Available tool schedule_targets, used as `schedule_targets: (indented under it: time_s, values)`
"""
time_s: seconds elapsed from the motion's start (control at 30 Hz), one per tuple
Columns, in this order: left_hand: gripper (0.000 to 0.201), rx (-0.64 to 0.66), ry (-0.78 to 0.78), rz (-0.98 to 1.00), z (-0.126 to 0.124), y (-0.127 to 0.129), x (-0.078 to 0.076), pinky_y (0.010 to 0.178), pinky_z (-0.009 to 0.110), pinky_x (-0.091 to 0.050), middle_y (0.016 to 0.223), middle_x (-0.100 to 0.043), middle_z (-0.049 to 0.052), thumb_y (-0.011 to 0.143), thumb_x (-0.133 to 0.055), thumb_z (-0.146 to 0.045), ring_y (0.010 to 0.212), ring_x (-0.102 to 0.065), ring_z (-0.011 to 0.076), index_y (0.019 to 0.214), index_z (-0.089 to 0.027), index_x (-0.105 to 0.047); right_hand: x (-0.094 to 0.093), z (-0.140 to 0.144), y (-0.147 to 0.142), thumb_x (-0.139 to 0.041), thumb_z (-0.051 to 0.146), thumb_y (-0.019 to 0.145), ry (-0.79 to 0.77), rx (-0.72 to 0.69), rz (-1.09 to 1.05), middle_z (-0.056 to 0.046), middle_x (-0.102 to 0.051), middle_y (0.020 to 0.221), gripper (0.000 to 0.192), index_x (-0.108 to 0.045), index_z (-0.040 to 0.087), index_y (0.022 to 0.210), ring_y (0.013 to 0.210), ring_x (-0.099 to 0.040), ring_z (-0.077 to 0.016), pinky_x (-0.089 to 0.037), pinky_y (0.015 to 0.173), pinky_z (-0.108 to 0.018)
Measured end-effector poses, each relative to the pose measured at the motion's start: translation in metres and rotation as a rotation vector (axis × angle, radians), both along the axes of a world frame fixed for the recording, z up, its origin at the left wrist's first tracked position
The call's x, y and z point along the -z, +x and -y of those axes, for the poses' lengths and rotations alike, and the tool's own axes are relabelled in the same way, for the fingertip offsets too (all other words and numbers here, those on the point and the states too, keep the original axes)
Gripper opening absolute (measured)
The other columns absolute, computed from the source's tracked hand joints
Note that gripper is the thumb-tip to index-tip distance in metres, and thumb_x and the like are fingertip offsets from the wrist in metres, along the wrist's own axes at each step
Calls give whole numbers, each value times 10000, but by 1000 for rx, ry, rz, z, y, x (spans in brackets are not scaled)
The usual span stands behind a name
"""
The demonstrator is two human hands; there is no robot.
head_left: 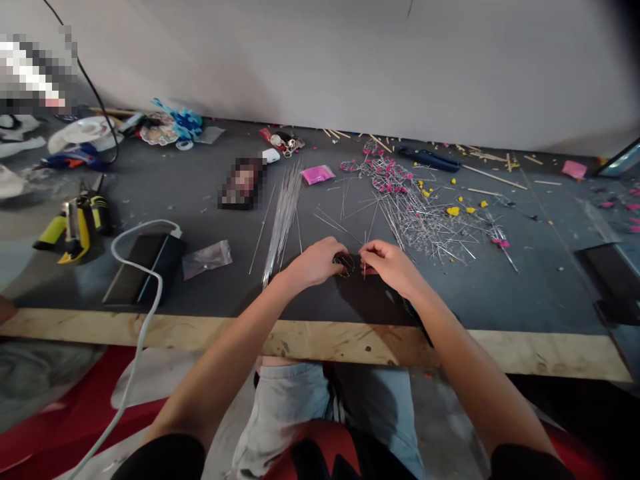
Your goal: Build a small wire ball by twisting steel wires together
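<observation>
My left hand and my right hand meet just above the dark table mat, near its front edge. Between the fingertips sits a small dark ring-like piece, pinched by my left hand. A thin metal wire stands up from my right hand's fingers. A bundle of straight silver wires lies just behind my left hand. Beyond my right hand a heap of bent wires with pink and yellow beads is spread out.
Yellow-handled pliers and a black phone with a white cable lie at the left. A small clear bag, a pink packet and a blue tool are on the mat. The wooden table edge runs along the front.
</observation>
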State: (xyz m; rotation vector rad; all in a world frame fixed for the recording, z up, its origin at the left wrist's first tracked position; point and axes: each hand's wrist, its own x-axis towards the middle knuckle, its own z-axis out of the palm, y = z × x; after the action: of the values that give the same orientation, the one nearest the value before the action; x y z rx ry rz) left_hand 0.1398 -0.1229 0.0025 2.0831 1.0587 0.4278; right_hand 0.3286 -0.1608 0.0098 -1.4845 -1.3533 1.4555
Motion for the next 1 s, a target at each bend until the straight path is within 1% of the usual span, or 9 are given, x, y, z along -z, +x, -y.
schedule_targets:
  time_s: [0.07, 0.17, 0.27, 0.37, 0.47, 0.53, 0.77, 0.9, 1.0]
  values:
    - [276, -66, -34, 40, 0, 0, 1, 701, 296, -415, 812, -571, 29, 674, -663, -249, 740, -543, 176, 947, -217, -675, -5, 5, 3, -530, 387, 802, 33, 9, 23, -4, -585, 741, 176, -570, 221, 840, 694, -598, -144, -529, 666, -303]
    - [376, -167, -94, 101, -2, -3, 3, 640, 281, -403, 733, -556, 5, 632, -708, -229, 642, -512, 150, 1006, -215, -666, -16, 15, 20, -440, 395, 852, 127, 135, 101, -10, -598, 750, 179, -518, 241, 898, 721, -614, -160, -504, 712, -313]
    - [268, -182, -99, 114, -4, -8, 7, 615, 271, -391, 724, -553, 6, 633, -713, -230, 625, -505, 137, 899, -204, -687, -24, 29, 43, -306, 430, 901, 252, 277, 445, -28, -572, 736, 272, -490, 249, 986, 719, -590, -186, -461, 737, -331]
    - [153, -180, -129, 190, -5, -10, 9, 598, 260, -387, 721, -556, 7, 655, -700, -262, 629, -512, 128, 787, -195, -662, -21, 44, 58, -381, 494, 863, 296, 129, 735, -100, -562, 936, 336, -510, 216, 1000, 912, -554, -243, -417, 836, -372]
    - [120, -185, -350, 330, -4, -11, 8, 544, 251, -375, 657, -564, -6, 709, -665, -288, 546, -505, 106, 759, -195, -608, -9, 55, 61, -610, 575, 688, 258, -49, 923, -114, -504, 1070, 574, -503, 220, 1127, 1050, -484, -308, -373, 906, -435]
    - [138, -202, -482, 434, -3, -11, 6, 512, 242, -364, 622, -557, -17, 714, -673, -282, 498, -501, 90, 759, -191, -580, 0, 57, 62, -632, 564, 672, 242, -60, 1018, -115, -487, 1076, 660, -474, 226, 1216, 1066, -468, -320, -364, 911, -449]
    - [255, -288, -645, 870, 1, -4, -1, 536, 218, -431, 740, -615, -2, 672, -718, -195, 545, -546, 62, 733, -171, -472, 14, 33, 89, -587, 515, 732, 334, 17, 1065, -97, -523, 914, 544, -585, 155, 1140, 873, -538, -262, -421, 788, -368]
    - [283, -312, -625, 966, 2, 0, -2, 560, 217, -465, 750, -642, 3, 663, -731, -184, 578, -563, 67, 736, -163, -458, 18, 14, 110, -572, 550, 742, 396, -44, 1033, -99, -539, 871, 574, -588, 161, 1163, 807, -539, -262, -424, 723, -365]
    - [308, -316, -608, 1015, 3, 2, -1, 571, 217, -483, 753, -650, -5, 654, -745, -180, 621, -584, 80, 870, -162, -526, 15, 2, 118, -577, 557, 739, 423, -55, 1050, -100, -547, 875, 563, -586, 197, 1172, 797, -536, -266, -413, 720, -382]
